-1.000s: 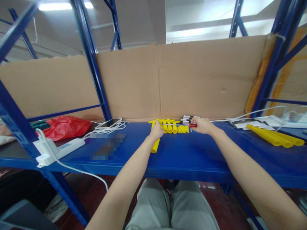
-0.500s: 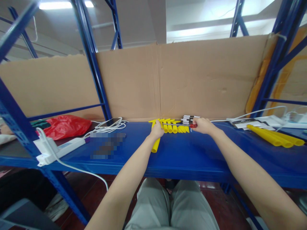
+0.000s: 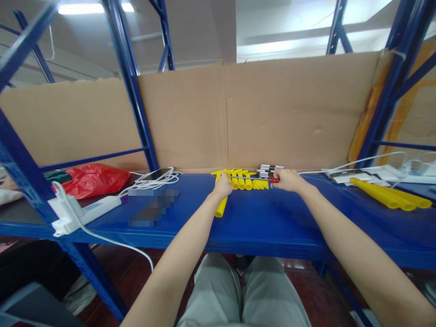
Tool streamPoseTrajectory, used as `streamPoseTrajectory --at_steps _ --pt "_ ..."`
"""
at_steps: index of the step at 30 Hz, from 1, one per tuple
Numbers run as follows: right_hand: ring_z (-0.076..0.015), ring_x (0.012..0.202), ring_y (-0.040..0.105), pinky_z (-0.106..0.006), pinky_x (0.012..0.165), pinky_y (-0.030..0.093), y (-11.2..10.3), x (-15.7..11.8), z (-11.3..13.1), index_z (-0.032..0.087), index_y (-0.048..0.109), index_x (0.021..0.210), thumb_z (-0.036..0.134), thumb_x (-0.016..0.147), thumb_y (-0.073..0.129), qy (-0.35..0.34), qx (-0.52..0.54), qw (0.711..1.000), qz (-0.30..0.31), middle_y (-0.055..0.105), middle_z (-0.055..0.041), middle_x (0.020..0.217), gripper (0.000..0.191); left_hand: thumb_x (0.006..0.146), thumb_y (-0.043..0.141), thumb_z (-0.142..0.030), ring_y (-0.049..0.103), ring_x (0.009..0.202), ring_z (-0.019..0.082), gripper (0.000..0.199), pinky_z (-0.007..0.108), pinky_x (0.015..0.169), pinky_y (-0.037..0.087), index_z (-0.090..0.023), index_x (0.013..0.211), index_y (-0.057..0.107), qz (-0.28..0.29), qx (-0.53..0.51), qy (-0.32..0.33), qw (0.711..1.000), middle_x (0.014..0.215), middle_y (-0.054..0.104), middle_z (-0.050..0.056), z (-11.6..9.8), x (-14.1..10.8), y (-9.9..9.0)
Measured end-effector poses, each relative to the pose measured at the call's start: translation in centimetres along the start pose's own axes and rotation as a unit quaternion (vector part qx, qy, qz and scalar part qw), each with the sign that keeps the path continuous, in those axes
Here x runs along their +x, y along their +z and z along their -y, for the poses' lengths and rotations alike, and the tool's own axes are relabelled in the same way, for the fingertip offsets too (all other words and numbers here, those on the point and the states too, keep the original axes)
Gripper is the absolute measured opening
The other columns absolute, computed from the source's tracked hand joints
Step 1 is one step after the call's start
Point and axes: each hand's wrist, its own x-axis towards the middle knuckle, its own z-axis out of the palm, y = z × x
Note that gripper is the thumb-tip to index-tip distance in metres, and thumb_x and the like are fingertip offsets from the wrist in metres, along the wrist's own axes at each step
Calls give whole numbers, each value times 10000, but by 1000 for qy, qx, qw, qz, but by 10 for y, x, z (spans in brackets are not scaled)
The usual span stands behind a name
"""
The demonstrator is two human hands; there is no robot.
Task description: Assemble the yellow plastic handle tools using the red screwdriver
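My left hand is wrapped round a yellow T-shaped tube, whose round open end points toward me. In my right hand is a screwdriver with a red handle. Its thin shaft lies level and runs left to the head of the tube by my left fingers; the tip's exact contact is hidden. Several more yellow T-shaped tubes lie in a row between my hands, with smaller yellow pieces at their right. Behind my right fingers sits a stack of black-and-white sticks, too small to name.
A blue shelf carries everything, backed by cardboard. To the left are a white power strip, coiled white cable and a red plastic bag. Several yellow tubes lie at the right, near papers and cables.
Almost nothing differs. Both hands keep their places on the tube and the screwdriver; only the red handle looks slightly turned or shifted.
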Motion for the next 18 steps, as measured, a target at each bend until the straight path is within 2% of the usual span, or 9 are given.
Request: streamPoseTrajectory --at_steps 4,12,18 --pt "-216 771 630 -262 572 334 0 0 -1 194 628 897 302 744 538 -3 20 1000 9 709 -91 884 207 796 537 -84 666 957 252 368 351 799 527 -157 1131 401 1 -2 -2 1000 1065 658 164 0 0 0" --pt "-231 833 632 -277 623 340 -2 -1 -2 220 621 767 271 714 524 -15 20 1000 5 712 -55 865 122 793 556 -117 652 992 232 393 307 781 519 -181 1138 381 0 -7 -11 1000 1050 661 133 0 0 0" --pt "-204 714 615 -257 544 326 -2 0 -1 212 603 833 281 709 563 -4 46 999 -3 701 -76 829 148 812 525 -113 656 977 241 346 315 754 521 -178 1122 386 6 -8 -9 1000 1055 657 145 1 0 -1"
